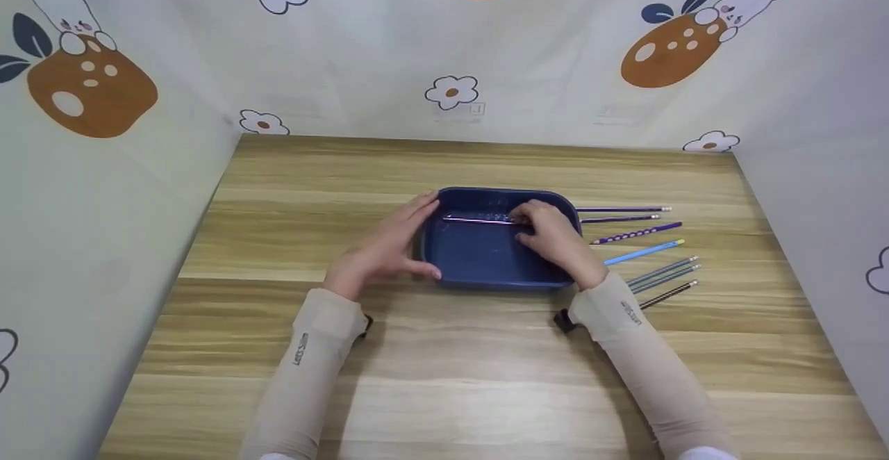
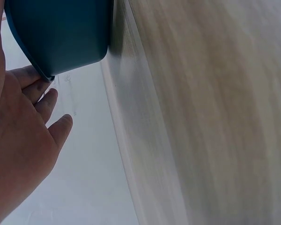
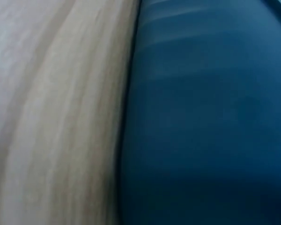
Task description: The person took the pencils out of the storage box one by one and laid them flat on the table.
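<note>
A dark blue rectangular tray stands on the wooden table. My left hand spans its left end, fingers along the rim and thumb near the front corner. In the left wrist view the left hand has its fingertips against the rim of the tray. My right hand reaches inside and pinches the right end of a thin, shiny pinkish-purple pencil, which lies lengthwise near the back wall. The right wrist view has only the tray's side and table; the right hand is out of it.
To the right of the tray lie several pencils: dark purple ones at the back, a patterned purple pencil, a light blue pencil, grey-green ones and a black pencil. Printed cloth walls enclose the table.
</note>
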A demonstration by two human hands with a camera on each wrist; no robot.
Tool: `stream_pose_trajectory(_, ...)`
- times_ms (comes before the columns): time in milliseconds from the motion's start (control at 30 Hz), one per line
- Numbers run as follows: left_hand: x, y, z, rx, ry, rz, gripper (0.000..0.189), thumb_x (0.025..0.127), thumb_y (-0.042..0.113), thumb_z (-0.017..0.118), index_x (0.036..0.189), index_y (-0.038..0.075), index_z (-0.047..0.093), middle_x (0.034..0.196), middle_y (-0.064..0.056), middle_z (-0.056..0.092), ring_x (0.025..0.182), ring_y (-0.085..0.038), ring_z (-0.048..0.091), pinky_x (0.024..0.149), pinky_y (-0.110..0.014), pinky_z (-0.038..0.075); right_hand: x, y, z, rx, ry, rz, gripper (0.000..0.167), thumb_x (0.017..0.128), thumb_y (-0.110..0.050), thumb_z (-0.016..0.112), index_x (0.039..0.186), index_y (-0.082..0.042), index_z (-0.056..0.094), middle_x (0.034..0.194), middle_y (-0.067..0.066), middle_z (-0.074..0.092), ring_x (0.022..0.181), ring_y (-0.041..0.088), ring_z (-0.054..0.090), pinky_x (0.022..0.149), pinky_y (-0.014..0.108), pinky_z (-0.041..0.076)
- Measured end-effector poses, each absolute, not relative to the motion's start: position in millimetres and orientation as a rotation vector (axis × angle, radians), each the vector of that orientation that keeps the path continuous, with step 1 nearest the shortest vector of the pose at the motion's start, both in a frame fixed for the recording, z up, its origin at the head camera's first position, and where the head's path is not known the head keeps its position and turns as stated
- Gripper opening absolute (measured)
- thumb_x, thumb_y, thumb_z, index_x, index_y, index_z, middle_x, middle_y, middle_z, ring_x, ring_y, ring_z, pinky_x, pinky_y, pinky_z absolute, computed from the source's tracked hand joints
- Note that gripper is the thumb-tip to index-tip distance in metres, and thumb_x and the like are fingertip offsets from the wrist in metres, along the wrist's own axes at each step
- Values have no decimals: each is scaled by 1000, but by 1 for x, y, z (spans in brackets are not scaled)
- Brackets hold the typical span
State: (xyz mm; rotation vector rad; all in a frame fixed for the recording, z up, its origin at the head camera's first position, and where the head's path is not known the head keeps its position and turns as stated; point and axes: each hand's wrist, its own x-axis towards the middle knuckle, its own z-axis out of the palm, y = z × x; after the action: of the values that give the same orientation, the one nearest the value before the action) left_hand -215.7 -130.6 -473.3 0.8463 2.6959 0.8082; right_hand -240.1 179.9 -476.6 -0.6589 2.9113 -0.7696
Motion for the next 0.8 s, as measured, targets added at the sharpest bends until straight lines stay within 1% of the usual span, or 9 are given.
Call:
stream_pose_trajectory(133,-216,-130,-473,837,2695,802,123,67,53,88,160,12,19,170,-1,10,157,-23,10,129,-43,15,-241,179,-478,-636,2922,-704,28,85,-2,71,113,2,69,111,19,68,108,34,62,100,48,50)
stream_pose_trajectory(267,-216,-130,-472,825,2691,792,123,68,54,87,161,14,18,170,0,9,157,-23,10,129,-43,15,-241,179,-481,-640,2913,-672,25,84,2,70,109,1,71,105,17,69,98,31,65,90,45,55)
stream_pose_trajectory(367,-216,-130,-471,819,2691,787,122,68,55,86,161,15,18,170,2,9,157,-22,10,129,-43,16,-242,179,-482,-665,2913,-685,20,82,5,67,101,0,73,95,15,69,88,27,66,81,42,57)
stream_pose_trajectory(467,-216,-130,-471,819,2696,781,122,68,56,86,161,15,18,170,2,9,157,-22,10,129,-44,16,-242,179,-483,-689,2914,-707,16,81,6,64,92,-1,73,87,13,70,80,24,66,75,39,58)
stream_pose_trajectory(600,-216,-131,-472,852,2698,792,122,68,53,87,160,11,19,170,-1,10,157,-24,10,129,-45,16,-241,179,-483,-717,2909,-719,16,79,6,63,88,-3,73,83,11,70,77,22,66,72,37,58)
stream_pose_trajectory(700,-217,-131,-473,877,2698,800,122,67,51,88,160,8,20,170,-3,10,157,-25,9,129,-45,16,-240,180,-482,-723,2897,-746,15,79,5,63,87,-4,73,83,10,71,76,21,67,72,36,58)
stream_pose_trajectory(800,-217,-130,-474,875,2701,790,123,67,53,87,160,8,19,170,-3,9,157,-24,9,129,-44,15,-239,180,-480,-727,2877,-799,14,80,4,64,88,-3,73,84,11,71,76,20,67,71,33,57)
